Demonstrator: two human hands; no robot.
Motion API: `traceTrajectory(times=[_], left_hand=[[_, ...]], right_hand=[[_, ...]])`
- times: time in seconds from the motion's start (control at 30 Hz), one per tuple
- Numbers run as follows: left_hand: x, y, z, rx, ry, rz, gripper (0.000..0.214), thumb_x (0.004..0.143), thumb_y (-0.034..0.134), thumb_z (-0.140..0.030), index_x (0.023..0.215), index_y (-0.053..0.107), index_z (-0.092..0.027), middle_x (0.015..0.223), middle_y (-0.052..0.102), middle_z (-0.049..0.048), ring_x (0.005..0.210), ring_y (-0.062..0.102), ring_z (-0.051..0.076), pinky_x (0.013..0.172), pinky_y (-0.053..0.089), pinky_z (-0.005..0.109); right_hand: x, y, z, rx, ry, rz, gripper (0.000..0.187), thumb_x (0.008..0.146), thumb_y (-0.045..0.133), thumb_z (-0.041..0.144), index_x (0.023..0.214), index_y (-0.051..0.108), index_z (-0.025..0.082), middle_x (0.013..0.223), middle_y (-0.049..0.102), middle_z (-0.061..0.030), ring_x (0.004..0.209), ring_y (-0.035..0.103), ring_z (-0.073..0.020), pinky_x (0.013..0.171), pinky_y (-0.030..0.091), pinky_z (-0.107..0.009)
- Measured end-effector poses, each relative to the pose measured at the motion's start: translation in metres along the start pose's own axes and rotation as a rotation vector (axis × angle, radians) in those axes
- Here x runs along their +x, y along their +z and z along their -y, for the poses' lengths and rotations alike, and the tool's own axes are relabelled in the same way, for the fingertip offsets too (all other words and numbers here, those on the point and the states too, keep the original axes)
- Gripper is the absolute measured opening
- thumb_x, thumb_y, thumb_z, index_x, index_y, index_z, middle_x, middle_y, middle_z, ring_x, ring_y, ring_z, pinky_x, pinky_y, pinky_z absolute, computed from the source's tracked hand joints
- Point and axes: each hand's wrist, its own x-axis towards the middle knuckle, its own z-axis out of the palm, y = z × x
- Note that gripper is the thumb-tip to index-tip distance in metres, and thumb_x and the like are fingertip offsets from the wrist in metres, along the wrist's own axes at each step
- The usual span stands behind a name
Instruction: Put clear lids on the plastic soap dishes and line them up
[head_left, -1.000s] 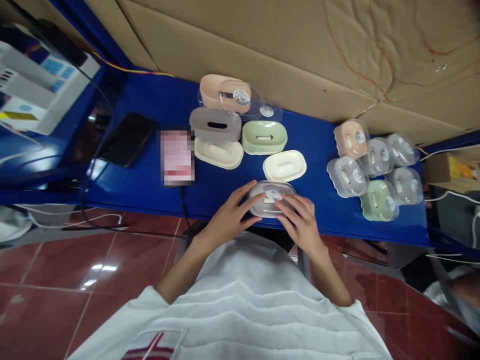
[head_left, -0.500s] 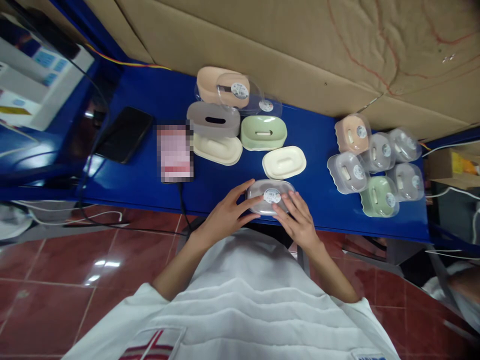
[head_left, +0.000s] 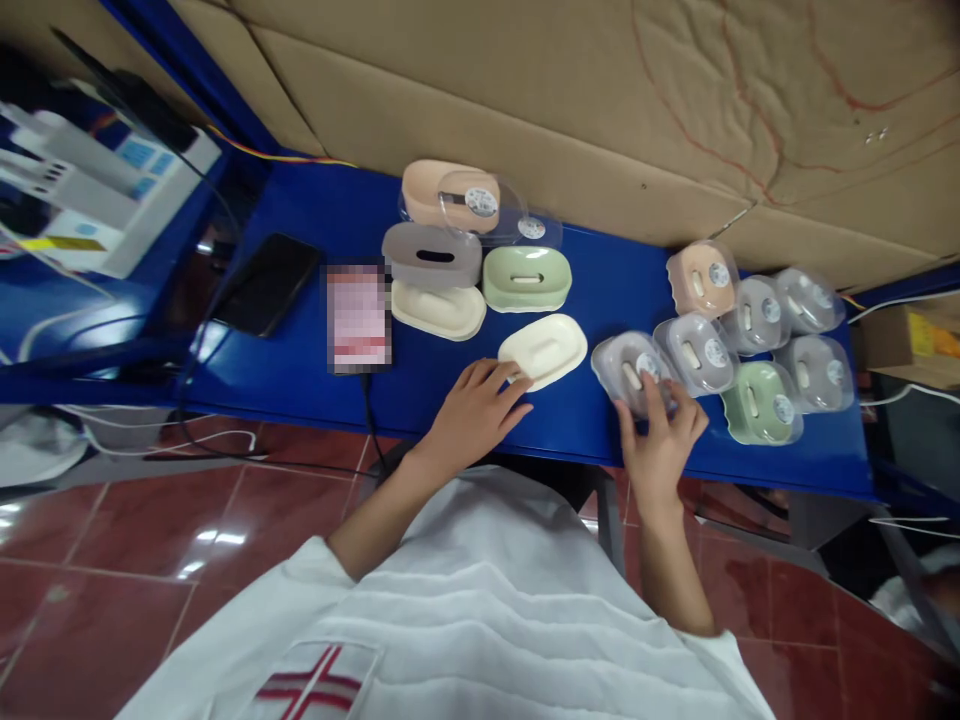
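My right hand (head_left: 660,430) grips a grey soap box with a clear lid (head_left: 626,372) from its near side, thumb and fingers on its edges. The box is tilted at an angle beside the cluster of lidded soap boxes on the right. My left hand (head_left: 476,415) has its fingertips on the near left edge of a cream oval tray (head_left: 551,350), the thumb close below the rim. Behind stand an uncovered green soap box base (head_left: 527,280) and a grey base (head_left: 431,256). A second cream tray (head_left: 439,310) lies in front of the grey base.
A peach base (head_left: 442,195) and clear lids (head_left: 532,228) are at the back. Lidded boxes, including a green one (head_left: 761,405), stand right. A black phone (head_left: 268,285), a pixelated item (head_left: 358,320) and a cable are left. Cardboard (head_left: 487,90) lines the blue table's back.
My right hand has carried the lidded grey soap box from in front of me rightward to the cluster. My left hand has let go of it and moved to the cream tray, which has shifted nearer and turned.
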Motion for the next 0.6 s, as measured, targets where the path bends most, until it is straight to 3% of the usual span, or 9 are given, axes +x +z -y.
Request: traceTrajectory(times=[0.1,0.2,0.27,0.33,0.47,0.53,0.6], left_hand=[[-0.036,-0.004,0.001,0.022,-0.046,-0.044,0.025,0.106,0.060,-0.031,0.127,0.070,-0.024,0.134,0.070,0.0121,0.124,0.064,0.033,0.105,0.054,0.052],[-0.065,-0.006,0.002,-0.009,-0.075,-0.080,0.019,0.105,0.062,-0.027,0.120,0.071,-0.025,0.132,0.070,0.0111,0.122,0.066,0.031,0.103,0.055,0.050],[-0.073,-0.006,0.002,-0.025,-0.081,-0.114,0.014,0.104,0.062,-0.026,0.114,0.071,-0.025,0.131,0.070,0.0112,0.121,0.066,0.030,0.102,0.055,0.049],[-0.074,-0.005,0.004,-0.029,-0.078,-0.141,0.010,0.104,0.063,-0.026,0.110,0.071,-0.023,0.131,0.070,0.0120,0.121,0.066,0.030,0.101,0.056,0.047],[-0.062,-0.001,0.007,-0.046,-0.038,-0.129,0.010,0.104,0.062,-0.026,0.107,0.071,-0.023,0.133,0.069,0.0120,0.122,0.066,0.030,0.102,0.055,0.048],[-0.055,0.002,0.008,-0.062,-0.011,-0.112,0.011,0.105,0.061,-0.026,0.108,0.072,-0.023,0.136,0.068,0.0121,0.124,0.065,0.030,0.104,0.054,0.049],[-0.047,0.005,0.008,-0.074,0.012,-0.101,0.013,0.105,0.061,-0.026,0.109,0.072,-0.023,0.137,0.068,0.0125,0.124,0.066,0.030,0.104,0.054,0.049]], right_hand=[[0.041,0.022,0.015,0.025,0.045,0.051,0.064,0.110,0.046,0.042,0.168,0.038,0.020,0.168,0.039,-0.0230,0.155,0.036,-0.0486,0.118,0.038,-0.078],[0.083,0.044,0.040,0.104,-0.102,0.196,0.063,0.112,0.031,0.037,0.173,0.025,0.020,0.177,0.028,-0.0178,0.165,0.021,-0.0406,0.128,0.023,-0.073],[0.105,0.056,0.056,0.164,-0.275,0.319,0.062,0.112,0.031,0.036,0.173,0.025,0.022,0.176,0.033,-0.0148,0.164,0.025,-0.0361,0.131,0.017,-0.069],[0.116,0.063,0.065,0.182,-0.373,0.388,0.060,0.112,0.038,0.038,0.170,0.034,0.022,0.167,0.047,-0.0162,0.157,0.037,-0.0361,0.131,0.016,-0.068],[0.109,0.059,0.054,0.178,-0.350,0.314,0.035,0.111,0.050,0.037,0.134,0.072,0.027,0.127,0.072,-0.0117,0.129,0.061,-0.0313,0.125,0.027,-0.060],[0.095,0.051,0.043,0.189,-0.329,0.266,0.031,0.112,0.048,0.033,0.117,0.078,0.027,0.120,0.074,-0.0087,0.125,0.064,-0.0274,0.123,0.028,-0.055],[0.082,0.043,0.036,0.181,-0.310,0.249,0.031,0.113,0.046,0.031,0.119,0.076,0.027,0.128,0.074,-0.0088,0.130,0.064,-0.0258,0.123,0.028,-0.052]])
